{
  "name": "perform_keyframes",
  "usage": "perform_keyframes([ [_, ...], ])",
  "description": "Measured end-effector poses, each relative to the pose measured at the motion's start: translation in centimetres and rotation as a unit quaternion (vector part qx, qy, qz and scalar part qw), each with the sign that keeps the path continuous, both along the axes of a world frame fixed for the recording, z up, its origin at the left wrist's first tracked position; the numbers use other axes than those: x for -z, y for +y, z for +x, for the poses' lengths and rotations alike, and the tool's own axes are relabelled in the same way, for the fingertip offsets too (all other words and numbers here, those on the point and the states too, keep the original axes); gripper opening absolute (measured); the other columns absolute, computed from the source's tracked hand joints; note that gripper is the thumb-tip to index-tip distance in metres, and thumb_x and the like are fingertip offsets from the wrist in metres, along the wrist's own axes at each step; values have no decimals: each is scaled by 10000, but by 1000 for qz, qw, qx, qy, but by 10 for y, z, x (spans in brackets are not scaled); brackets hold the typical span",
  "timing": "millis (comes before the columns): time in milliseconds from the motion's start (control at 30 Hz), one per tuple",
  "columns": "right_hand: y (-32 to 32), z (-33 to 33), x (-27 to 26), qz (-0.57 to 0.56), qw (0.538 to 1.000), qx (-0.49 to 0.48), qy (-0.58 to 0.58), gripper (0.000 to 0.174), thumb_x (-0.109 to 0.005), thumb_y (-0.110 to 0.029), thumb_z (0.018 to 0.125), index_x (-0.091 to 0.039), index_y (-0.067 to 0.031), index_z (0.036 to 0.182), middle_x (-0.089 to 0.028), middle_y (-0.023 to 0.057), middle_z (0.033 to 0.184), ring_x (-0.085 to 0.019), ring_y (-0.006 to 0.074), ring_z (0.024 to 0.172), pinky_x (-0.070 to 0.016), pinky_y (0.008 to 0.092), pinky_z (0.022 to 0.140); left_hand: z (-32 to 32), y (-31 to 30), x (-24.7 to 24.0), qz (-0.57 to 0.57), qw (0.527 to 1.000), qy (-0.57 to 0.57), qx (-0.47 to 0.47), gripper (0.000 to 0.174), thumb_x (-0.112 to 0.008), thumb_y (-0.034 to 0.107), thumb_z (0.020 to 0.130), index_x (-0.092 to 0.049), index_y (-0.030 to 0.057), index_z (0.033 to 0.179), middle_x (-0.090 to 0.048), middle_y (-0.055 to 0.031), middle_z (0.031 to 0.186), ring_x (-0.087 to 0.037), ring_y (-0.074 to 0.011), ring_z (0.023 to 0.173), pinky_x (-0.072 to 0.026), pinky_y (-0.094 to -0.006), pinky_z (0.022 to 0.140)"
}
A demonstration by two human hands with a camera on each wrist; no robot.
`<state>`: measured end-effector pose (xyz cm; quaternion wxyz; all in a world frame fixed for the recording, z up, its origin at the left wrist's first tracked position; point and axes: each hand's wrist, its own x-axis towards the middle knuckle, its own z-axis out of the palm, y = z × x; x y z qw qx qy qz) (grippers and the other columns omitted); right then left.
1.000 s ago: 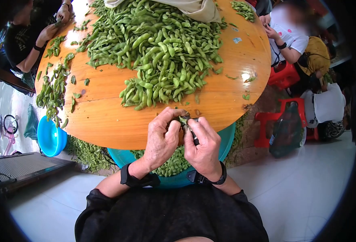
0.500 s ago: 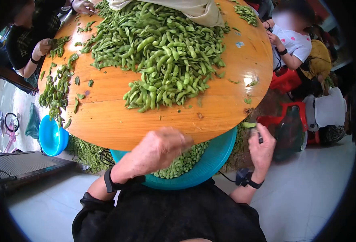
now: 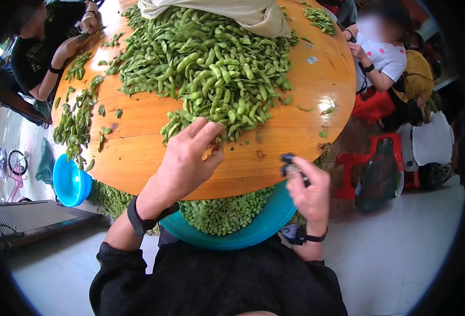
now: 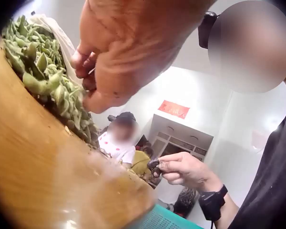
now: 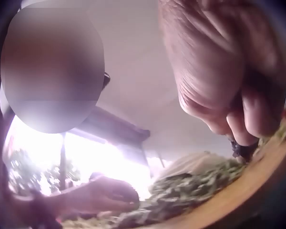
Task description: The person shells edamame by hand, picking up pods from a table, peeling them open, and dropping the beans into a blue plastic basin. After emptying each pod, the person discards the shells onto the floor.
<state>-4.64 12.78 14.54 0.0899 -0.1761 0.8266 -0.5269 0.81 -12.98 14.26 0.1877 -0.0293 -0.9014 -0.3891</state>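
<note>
A large heap of green soybean pods (image 3: 211, 68) lies on the round wooden table (image 3: 137, 163). My left hand (image 3: 187, 158) reaches to the heap's near edge, thumb and fingertips apart beside the pods; in the left wrist view its fingers bend toward the heap. My right hand (image 3: 310, 192) holds a small black tool (image 3: 290, 167) over the table's near right edge; I cannot tell its kind. The same tool (image 4: 155, 164) shows dark and rounded in the left wrist view. Below the table edge, a teal basin (image 3: 248, 239) holds shelled green beans (image 3: 216, 216).
A beige cloth (image 3: 232, 13) covers the heap's far part. Loose pods (image 3: 74, 124) lie along the table's left side. A blue basin (image 3: 70, 181) is at lower left, red stools (image 3: 369, 152) at right. Two other people sit at the table's left and right.
My hands, together over the table at first, parted. The right swung out right with a green pod, then came back without it. The left moved forward to the heap.
</note>
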Motion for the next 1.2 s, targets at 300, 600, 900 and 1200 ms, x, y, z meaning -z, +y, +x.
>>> perform_keyframes([
  [300,-64,15,19,-111,987,-60,-96,239,-651,-74,931,-640,44,1138,-565,30,733,-524,76,638,-425,266,546,23,29,18,425,888,-148,93,204,-626,-13,911,-565,-19,1106,-620,-23,959,-620,-93,884,-523,-255,808],
  [600,-53,23,17,-216,952,-65,-208,241,-615,-38,948,-615,83,1156,-522,10,786,-522,60,619,-415,244,504,26,41,26,572,812,-112,32,171,-695,-3,894,-606,4,1040,-645,-22,930,-620,-70,864,-527,-229,770],
  [900,-46,22,16,-279,914,-111,-273,258,-566,6,962,-591,91,1205,-497,9,854,-488,46,596,-402,209,487,27,47,25,447,888,-106,-18,106,-711,-19,875,-625,-4,933,-649,-14,834,-605,-54,774,-509,-217,680],
  [1200,-45,19,17,-243,942,-132,-190,167,-587,24,942,-608,112,1082,-547,48,887,-535,66,611,-408,223,482,30,43,30,691,702,-175,14,141,-708,-44,860,-598,25,916,-662,-62,810,-627,-107,675,-457,-219,533],
])
